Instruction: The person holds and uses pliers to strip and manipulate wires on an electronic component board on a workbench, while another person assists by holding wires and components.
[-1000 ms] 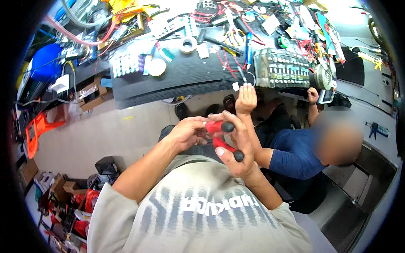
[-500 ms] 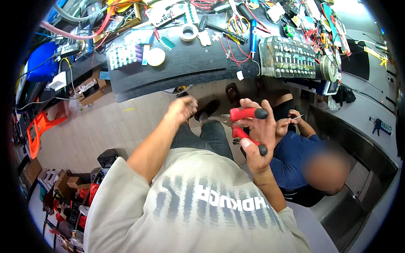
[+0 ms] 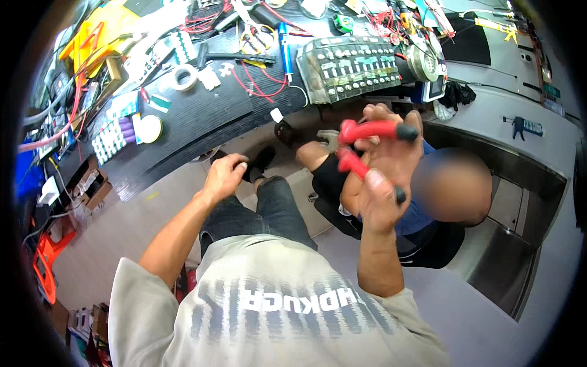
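Observation:
My right hand [image 3: 382, 183] is raised at the right, closed around red-handled pliers [image 3: 373, 131] with black handle ends; their jaws are hidden or blurred. A co-worker in blue [image 3: 406, 226] sits just behind that hand. My left hand [image 3: 226, 177] hangs in front of the desk, above my legs, its fingers curled together; whether it holds anything is hidden.
A cluttered black desk [image 3: 202, 110] runs across the top, bearing scissors, tape, red wires and a battery pack [image 3: 345, 70]. An orange chair [image 3: 46, 269] stands at the left. A metal basin [image 3: 489, 269] and caulking gun [image 3: 520, 127] are at the right.
My right hand has moved right and up with the pliers. My left hand has separated from it, moving left. The co-worker's hand has left the desk. The view has also shifted.

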Action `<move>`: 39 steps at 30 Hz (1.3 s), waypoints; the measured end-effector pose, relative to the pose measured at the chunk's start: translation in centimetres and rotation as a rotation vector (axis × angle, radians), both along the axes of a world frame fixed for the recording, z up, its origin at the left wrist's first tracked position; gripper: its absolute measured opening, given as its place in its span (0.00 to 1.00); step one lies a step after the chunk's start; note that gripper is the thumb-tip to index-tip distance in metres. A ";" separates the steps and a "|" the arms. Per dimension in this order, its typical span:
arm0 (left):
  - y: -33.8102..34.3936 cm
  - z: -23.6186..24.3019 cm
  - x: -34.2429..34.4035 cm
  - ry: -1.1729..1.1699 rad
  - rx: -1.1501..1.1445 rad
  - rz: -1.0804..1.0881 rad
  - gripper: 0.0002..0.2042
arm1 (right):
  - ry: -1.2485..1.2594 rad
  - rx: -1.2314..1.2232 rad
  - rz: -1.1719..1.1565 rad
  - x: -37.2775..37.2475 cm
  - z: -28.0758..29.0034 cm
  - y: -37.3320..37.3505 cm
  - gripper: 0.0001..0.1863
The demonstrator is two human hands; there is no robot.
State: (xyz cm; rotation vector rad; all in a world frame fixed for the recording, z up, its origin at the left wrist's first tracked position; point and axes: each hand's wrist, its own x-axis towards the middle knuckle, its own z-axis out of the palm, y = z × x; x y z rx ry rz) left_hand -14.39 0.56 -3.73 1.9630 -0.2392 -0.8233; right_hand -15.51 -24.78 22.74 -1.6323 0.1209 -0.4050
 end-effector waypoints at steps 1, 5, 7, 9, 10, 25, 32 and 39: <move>-0.9 2.3 0.9 -0.250 -0.050 -0.048 0.14 | -0.049 -0.005 -0.010 1.2 0.1 -1.2 0.52; -4.3 6.5 7.9 -0.769 -0.068 -0.096 0.16 | -0.189 -0.071 -0.040 6.5 0.5 -4.8 0.48; -4.8 6.1 11.4 -0.903 0.062 -0.233 0.22 | -0.234 -0.035 -0.071 9.3 -0.5 -6.1 0.48; -5.1 5.1 13.5 -0.943 0.154 -0.402 0.27 | -0.281 0.000 -0.062 11.8 -3.0 -7.9 0.49; -5.1 4.5 14.4 -0.957 0.196 -0.489 0.29 | -0.269 -0.009 -0.050 12.6 -3.9 -8.3 0.49; -4.9 1.8 14.8 -0.790 0.374 -0.682 0.44 | -0.143 0.067 0.361 18.3 -10.8 -15.5 0.57; -5.4 1.7 15.1 -0.783 0.380 -0.685 0.44 | -0.098 0.003 0.423 19.6 -10.8 -16.8 0.56; -5.3 1.9 15.2 -0.768 0.383 -0.687 0.44 | -0.052 -0.019 0.352 20.4 -9.9 -15.5 0.53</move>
